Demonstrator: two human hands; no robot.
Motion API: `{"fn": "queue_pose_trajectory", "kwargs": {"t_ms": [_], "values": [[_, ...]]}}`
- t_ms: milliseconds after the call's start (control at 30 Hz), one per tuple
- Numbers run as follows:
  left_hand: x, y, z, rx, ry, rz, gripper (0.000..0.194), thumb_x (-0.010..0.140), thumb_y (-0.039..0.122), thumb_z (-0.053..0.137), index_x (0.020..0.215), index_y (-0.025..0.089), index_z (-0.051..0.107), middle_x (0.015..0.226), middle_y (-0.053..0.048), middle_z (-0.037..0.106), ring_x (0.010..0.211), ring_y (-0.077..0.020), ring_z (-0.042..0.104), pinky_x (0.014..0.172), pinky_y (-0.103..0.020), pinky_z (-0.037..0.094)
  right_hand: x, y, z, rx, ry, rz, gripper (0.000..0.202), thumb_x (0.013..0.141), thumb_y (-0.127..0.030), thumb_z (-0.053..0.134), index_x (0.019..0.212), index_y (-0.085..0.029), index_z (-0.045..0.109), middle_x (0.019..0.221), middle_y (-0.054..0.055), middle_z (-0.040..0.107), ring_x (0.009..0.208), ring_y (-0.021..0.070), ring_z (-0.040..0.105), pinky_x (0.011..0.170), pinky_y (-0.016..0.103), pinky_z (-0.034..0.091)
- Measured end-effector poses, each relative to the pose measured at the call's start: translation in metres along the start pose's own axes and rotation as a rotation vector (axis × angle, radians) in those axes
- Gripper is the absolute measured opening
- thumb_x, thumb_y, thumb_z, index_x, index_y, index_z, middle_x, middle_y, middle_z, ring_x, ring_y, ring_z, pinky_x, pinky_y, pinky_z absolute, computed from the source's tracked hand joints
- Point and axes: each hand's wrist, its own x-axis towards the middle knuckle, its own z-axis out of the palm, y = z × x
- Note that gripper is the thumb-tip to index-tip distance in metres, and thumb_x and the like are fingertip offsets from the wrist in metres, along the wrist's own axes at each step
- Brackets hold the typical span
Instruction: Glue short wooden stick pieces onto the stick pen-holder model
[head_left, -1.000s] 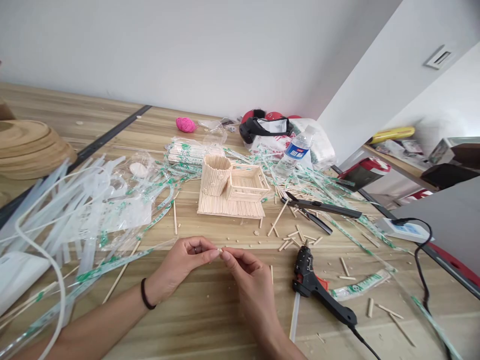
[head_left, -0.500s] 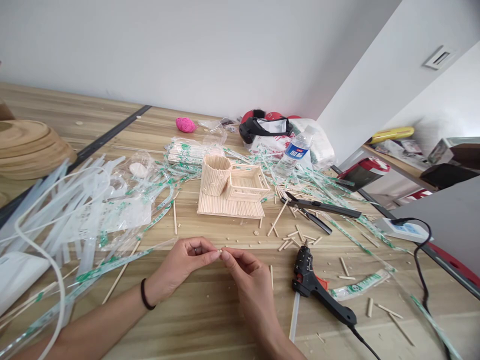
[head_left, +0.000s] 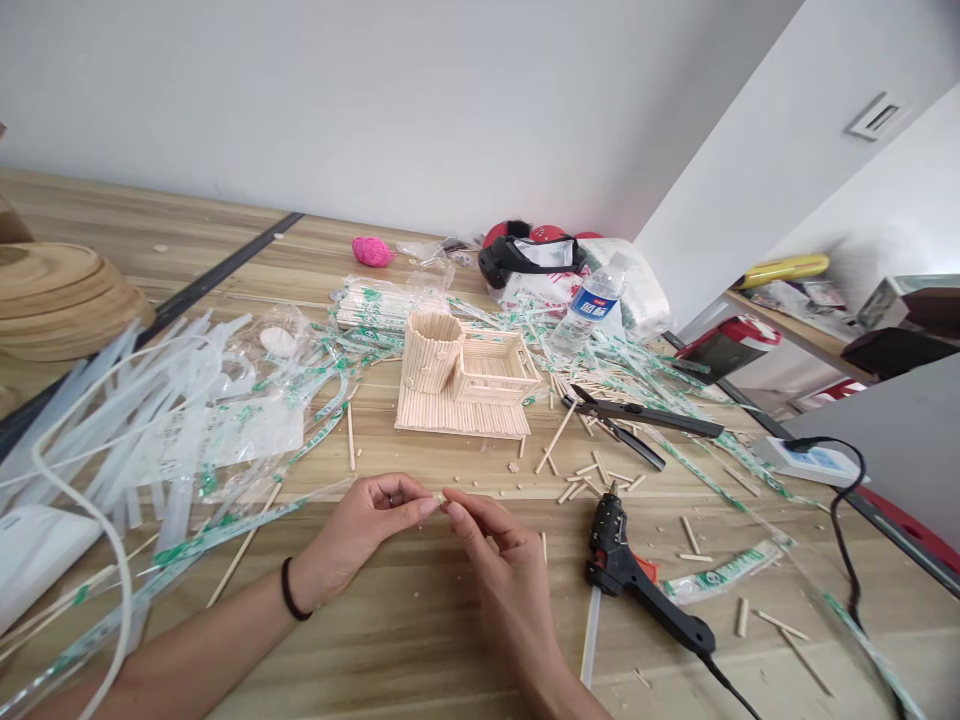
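Head camera view: both forearms reach in from the near edge over a wood-grained tabletop (head_left: 375, 650), and the hands meet fingertip to fingertip in front of a small stick-built model. The left hand (head_left: 367, 525) comes in at a slant, its wrist circled by a black band (head_left: 287, 590), thumb and index finger pinched narrowly on a tiny pale piece (head_left: 441, 497). The right hand (head_left: 504, 548) points forward with thumb and index finger almost together at that same piece, its other fingers curled under; the piece is so small and so nearly covered that I cannot tell whether the right fingertips grip it too.

Beyond the hands, the model has a platform (head_left: 459, 414) of thin wooden sticks laid side by side. On it are a round, open-topped cylinder (head_left: 433, 352) of upright sticks and, just beside that, an open rectangular box (head_left: 491, 372) with railed sides and a slatted floor. Behind them lies a clear, green-printed packet (head_left: 375, 302) full of sticks. A transparent bottle (head_left: 592, 303) with a blue label leans among crumpled wrappers.

Right of the right hand, a black glue gun (head_left: 621, 565) lies with a translucent glue stick (head_left: 591, 635) protruding from it. Short cut sticks (head_left: 600, 470) are scattered near its nozzle.
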Motion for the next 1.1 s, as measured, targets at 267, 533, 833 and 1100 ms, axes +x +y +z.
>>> {"fn": "queue_pose_trajectory", "kwargs": {"t_ms": [267, 533, 833, 1100], "values": [[0.0, 0.001, 0.001, -0.041, -0.03, 0.007, 0.014, 0.074, 0.032, 0.069, 0.072, 0.018, 0.068, 0.074, -0.001, 0.068, 0.074, -0.0176, 0.06, 0.073, -0.028, 0.044, 0.002, 0.004, -0.005, -0.342, -0.056, -0.326, 0.029, 0.079, -0.015, 0.061, 0.106, -0.026, 0.064, 0.094, 0.003, 0.063, 0.077, 0.0159, 0.061, 0.073, 0.03, 0.048], [-0.001, 0.004, 0.001, 0.005, -0.087, 0.04, 0.015, 0.076, 0.032, 0.066, 0.07, 0.018, 0.067, 0.073, 0.0, 0.067, 0.073, -0.0164, 0.057, 0.07, -0.026, 0.043, 0.006, 0.0, -0.012, -0.529, -0.088, -0.437, 0.014, 0.083, -0.016, 0.06, 0.093, -0.024, 0.065, 0.095, 0.005, 0.06, 0.091, 0.0214, 0.059, 0.078, 0.035, 0.046], [-0.003, 0.005, 0.003, 0.021, -0.1, 0.031, 0.018, 0.079, 0.032, 0.062, 0.071, 0.017, 0.064, 0.07, 0.002, 0.06, 0.07, -0.0142, 0.052, 0.067, -0.025, 0.041, 0.008, -0.002, -0.018, -0.554, -0.147, -0.473, 0.017, 0.08, -0.012, 0.059, 0.092, -0.023, 0.063, 0.098, 0.006, 0.06, 0.092, 0.0212, 0.059, 0.079, 0.036, 0.047], [0.0, -0.006, 0.0, -0.022, -0.132, 0.011, 0.011, 0.076, 0.028, 0.068, 0.08, 0.017, 0.067, 0.078, 0.0, 0.065, 0.075, -0.015, 0.055, 0.071, -0.026, 0.042, 0.007, -0.003, -0.018, -0.569, -0.233, -0.423, 0.035, 0.081, -0.01, 0.053, 0.107, -0.03, 0.065, 0.103, 0.006, 0.057, 0.093, 0.0207, 0.057, 0.082, 0.038, 0.047]]}}
